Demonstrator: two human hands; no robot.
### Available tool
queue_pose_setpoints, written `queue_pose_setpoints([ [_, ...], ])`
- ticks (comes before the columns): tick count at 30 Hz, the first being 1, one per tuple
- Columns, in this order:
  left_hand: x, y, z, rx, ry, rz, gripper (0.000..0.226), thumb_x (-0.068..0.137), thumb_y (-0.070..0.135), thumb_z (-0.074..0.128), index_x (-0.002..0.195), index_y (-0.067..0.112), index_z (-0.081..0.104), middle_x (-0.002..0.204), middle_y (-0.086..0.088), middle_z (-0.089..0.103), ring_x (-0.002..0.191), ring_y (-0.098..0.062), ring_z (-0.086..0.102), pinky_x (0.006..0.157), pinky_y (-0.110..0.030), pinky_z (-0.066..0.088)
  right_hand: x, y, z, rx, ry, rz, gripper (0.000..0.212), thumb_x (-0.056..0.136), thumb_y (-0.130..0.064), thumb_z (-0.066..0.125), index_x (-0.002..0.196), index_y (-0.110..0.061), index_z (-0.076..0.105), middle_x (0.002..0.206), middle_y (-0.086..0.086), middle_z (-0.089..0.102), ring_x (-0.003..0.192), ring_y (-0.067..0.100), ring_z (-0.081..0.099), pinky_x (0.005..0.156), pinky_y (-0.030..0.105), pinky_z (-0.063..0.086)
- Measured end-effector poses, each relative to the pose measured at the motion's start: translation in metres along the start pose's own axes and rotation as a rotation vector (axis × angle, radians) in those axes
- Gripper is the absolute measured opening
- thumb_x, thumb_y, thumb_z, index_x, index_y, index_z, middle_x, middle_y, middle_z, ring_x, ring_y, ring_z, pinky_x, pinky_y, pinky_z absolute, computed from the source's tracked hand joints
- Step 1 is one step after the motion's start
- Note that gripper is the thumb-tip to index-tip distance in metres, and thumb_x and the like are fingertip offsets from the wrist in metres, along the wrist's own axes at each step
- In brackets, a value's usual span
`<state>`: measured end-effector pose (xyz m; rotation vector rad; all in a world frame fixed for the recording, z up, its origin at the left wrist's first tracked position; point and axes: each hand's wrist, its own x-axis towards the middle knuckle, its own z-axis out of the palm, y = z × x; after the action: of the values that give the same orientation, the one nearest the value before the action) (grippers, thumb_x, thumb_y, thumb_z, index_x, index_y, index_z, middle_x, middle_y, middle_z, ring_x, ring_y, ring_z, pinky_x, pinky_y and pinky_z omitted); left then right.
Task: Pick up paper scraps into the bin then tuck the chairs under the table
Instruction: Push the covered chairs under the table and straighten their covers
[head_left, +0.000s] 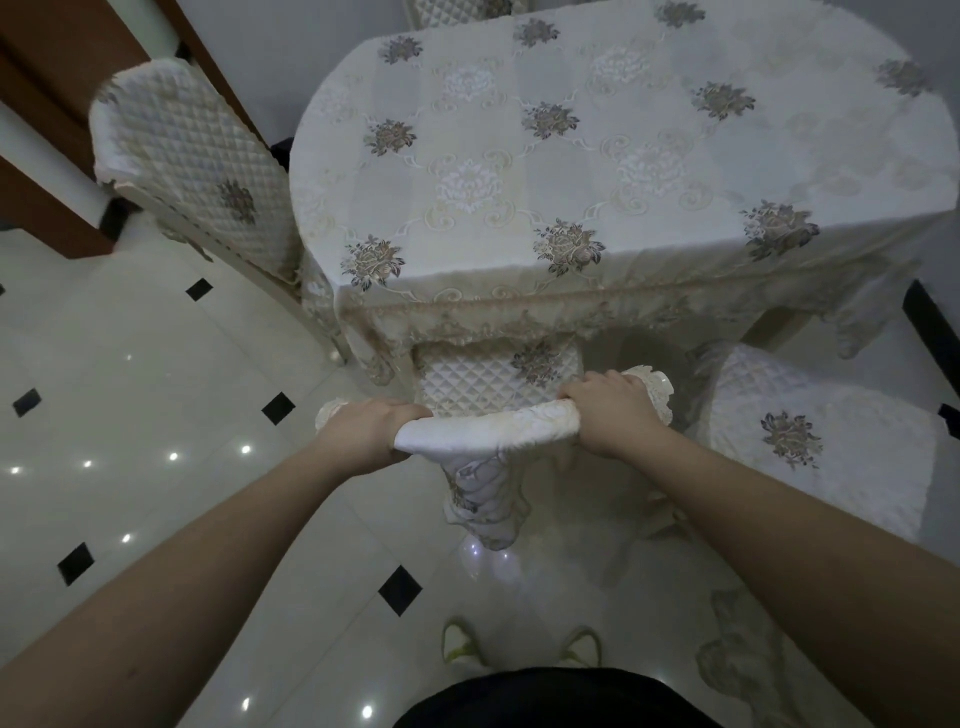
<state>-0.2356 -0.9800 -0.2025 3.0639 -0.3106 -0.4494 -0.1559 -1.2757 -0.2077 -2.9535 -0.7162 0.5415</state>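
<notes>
A chair with a quilted cream cover (488, 384) stands right in front of me, its seat mostly under the table (571, 171), which wears a floral cream cloth. My left hand (363, 431) grips the left end of the chair's top rail. My right hand (613, 410) grips the right end of the same rail. No paper scraps and no bin are in view.
A second covered chair (202, 171) stands at the table's left side, angled close to it. A third chair (831, 441) sits out from the table at the right. The floor is glossy white tile with black diamonds (400, 590). A brown door frame (62, 78) is at the upper left.
</notes>
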Motion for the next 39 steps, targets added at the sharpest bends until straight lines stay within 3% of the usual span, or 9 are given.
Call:
queue_pose_setpoints([
  [5, 0.001, 0.0, 0.005, 0.032, -0.066, -0.068, 0.034, 0.084, 0.043, 0.06, 0.117, 0.037, 0.057, 0.11, 0.004, 0.067, 0.103, -0.023, 0.059, 0.079, -0.031, 0.036, -0.003, -0.001, -0.006, -0.016, -0.034, 0.004, 0.043, 0.081, -0.026, 0.06, 0.122, -0.035, 0.053, 0.119, 0.0, 0.057, 0.113, 0.025, 0.048, 0.095, 0.041, 0.036],
  [7, -0.001, 0.001, 0.009, 0.142, -0.049, -0.15, 0.038, 0.083, 0.051, 0.058, 0.118, 0.036, 0.055, 0.115, 0.003, 0.063, 0.111, -0.023, 0.055, 0.104, -0.041, 0.029, -0.007, -0.002, -0.008, -0.028, -0.034, 0.008, 0.042, 0.082, -0.023, 0.058, 0.123, -0.032, 0.054, 0.12, 0.001, 0.056, 0.115, 0.025, 0.048, 0.096, 0.041, 0.036],
  [9, -0.005, 0.007, 0.011, 0.175, -0.037, -0.259, 0.045, 0.082, 0.054, 0.058, 0.12, 0.031, 0.051, 0.122, 0.0, 0.058, 0.119, -0.025, 0.05, 0.111, -0.053, 0.018, -0.014, -0.004, -0.01, -0.025, -0.021, 0.018, 0.042, 0.082, -0.023, 0.057, 0.124, -0.028, 0.053, 0.122, 0.005, 0.052, 0.116, 0.027, 0.046, 0.098, 0.041, 0.034],
  [12, -0.011, 0.015, 0.007, 0.179, -0.043, -0.371, 0.054, 0.08, 0.056, 0.059, 0.123, 0.027, 0.045, 0.125, -0.006, 0.054, 0.119, -0.029, 0.049, 0.107, -0.059, 0.024, -0.027, -0.007, -0.01, -0.031, 0.071, 0.071, 0.044, 0.082, -0.021, 0.056, 0.126, -0.021, 0.047, 0.127, 0.009, 0.049, 0.12, 0.028, 0.042, 0.101, 0.041, 0.032],
  [17, -0.02, 0.022, 0.009, 0.138, -0.025, -0.397, 0.043, 0.084, 0.044, 0.059, 0.118, 0.022, 0.044, 0.119, -0.009, 0.055, 0.11, -0.032, 0.053, 0.094, -0.05, 0.042, -0.076, -0.01, -0.007, 0.055, 0.125, 0.109, 0.073, 0.08, -0.028, 0.062, 0.144, -0.021, 0.028, 0.146, 0.004, 0.037, 0.135, 0.024, 0.031, 0.108, 0.038, 0.025],
  [24, -0.064, -0.015, 0.039, 0.101, 0.114, -0.408, 0.049, 0.089, 0.024, 0.049, 0.136, 0.026, 0.035, 0.128, -0.01, 0.05, 0.114, -0.031, 0.049, 0.094, -0.047, 0.041, -0.177, 0.007, 0.004, 0.168, 0.285, 0.31, 0.068, 0.085, -0.034, 0.057, 0.146, -0.025, 0.028, 0.148, 0.001, 0.037, 0.135, 0.021, 0.032, 0.108, 0.038, 0.027],
  [26, -0.075, -0.016, 0.047, 0.069, 0.169, -0.373, 0.055, 0.087, 0.019, 0.048, 0.14, 0.023, 0.031, 0.129, -0.013, 0.049, 0.115, -0.033, 0.047, 0.093, -0.048, 0.042, -0.203, 0.004, 0.012, 0.214, 0.308, 0.373, 0.067, 0.085, -0.034, 0.057, 0.146, -0.024, 0.03, 0.147, 0.002, 0.038, 0.135, 0.022, 0.034, 0.108, 0.038, 0.028],
  [32, -0.082, 0.041, 0.038, -0.038, 0.517, -0.124, 0.05, 0.084, 0.021, 0.058, 0.132, 0.012, 0.051, 0.125, -0.02, 0.057, 0.116, -0.039, 0.053, 0.092, -0.054, 0.042, -0.274, -0.024, 0.047, 0.189, 0.352, 0.452, 0.063, 0.087, -0.033, 0.056, 0.144, -0.02, 0.033, 0.145, 0.003, 0.039, 0.135, 0.022, 0.032, 0.109, 0.036, 0.024],
  [39, -0.093, 0.159, 0.027, -0.056, 0.476, 0.161, 0.058, 0.083, 0.029, 0.053, 0.139, 0.016, 0.044, 0.138, -0.014, 0.05, 0.128, -0.033, 0.044, 0.102, -0.048, 0.037, -0.336, -0.017, 0.058, 0.195, 0.427, 0.559, 0.065, 0.088, -0.032, 0.054, 0.146, -0.022, 0.027, 0.149, 0.002, 0.033, 0.138, 0.021, 0.024, 0.112, 0.036, 0.018],
])
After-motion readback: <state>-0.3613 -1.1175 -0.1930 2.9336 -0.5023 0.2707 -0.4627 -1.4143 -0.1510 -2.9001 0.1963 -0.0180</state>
